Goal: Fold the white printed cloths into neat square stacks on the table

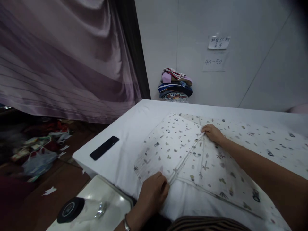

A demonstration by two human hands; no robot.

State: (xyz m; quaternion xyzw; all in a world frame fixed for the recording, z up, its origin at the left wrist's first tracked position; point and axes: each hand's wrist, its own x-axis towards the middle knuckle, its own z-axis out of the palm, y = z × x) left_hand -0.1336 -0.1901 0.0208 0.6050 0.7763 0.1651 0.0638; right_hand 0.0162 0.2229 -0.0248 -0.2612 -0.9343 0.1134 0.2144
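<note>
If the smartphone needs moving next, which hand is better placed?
Probably the left hand: it's nearer the smartphone, while the right hand holds the patterned fabric farther off, though the left grips fabric too.

Handwritten notes (218, 42) are hanging near stacked cloth (175, 87) and a white-covered table (131, 125) in what is seemingly a small workshop.

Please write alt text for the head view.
A left hand and right hand hold the edge of a white patterned cloth on a white-covered table. A dark phone lies to the left; folded fabrics are stacked beyond.
</note>
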